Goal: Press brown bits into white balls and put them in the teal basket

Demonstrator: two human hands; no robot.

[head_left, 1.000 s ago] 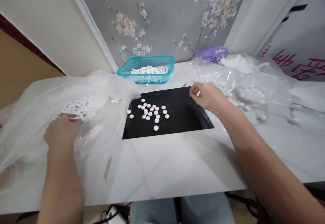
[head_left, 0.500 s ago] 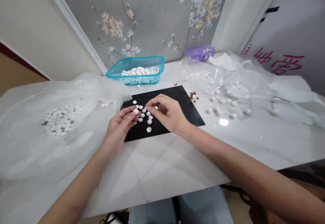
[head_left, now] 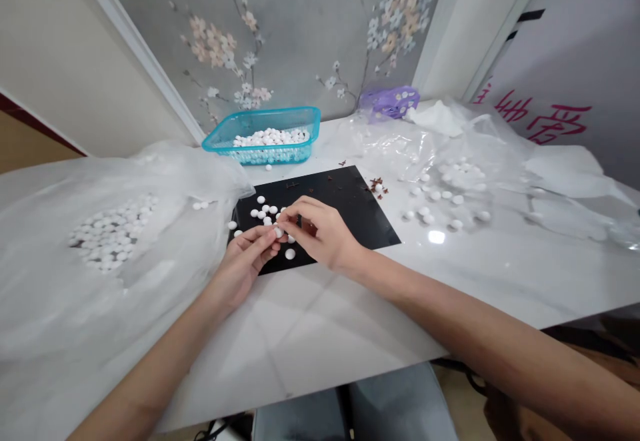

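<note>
Between thumb and fingers of my left hand (head_left: 249,254) is a small white ball (head_left: 279,232). My right hand (head_left: 323,233) meets it there, thumb and forefinger pinched close against the ball; whatever those fingertips hold is too small to make out. Both hands are over a black mat (head_left: 373,217). Several loose white balls (head_left: 261,213) lie on the mat around the fingers, and some are partly hidden behind the hands. One more white ball (head_left: 290,254) rests nearer the mat's front edge.
Behind the mat stands a blue plastic basket (head_left: 260,155) of white balls. A clear bag with white balls (head_left: 113,231) spreads on the left. Small brown pieces (head_left: 377,185) lie by the mat's right edge. More plastic bags (head_left: 400,141) and a purple packet (head_left: 393,102) are at the back right.
My left hand has moved right with the white ball, and my right hand has come slightly left and down to it. The fingertips now meet. The whole view has shifted slightly.
</note>
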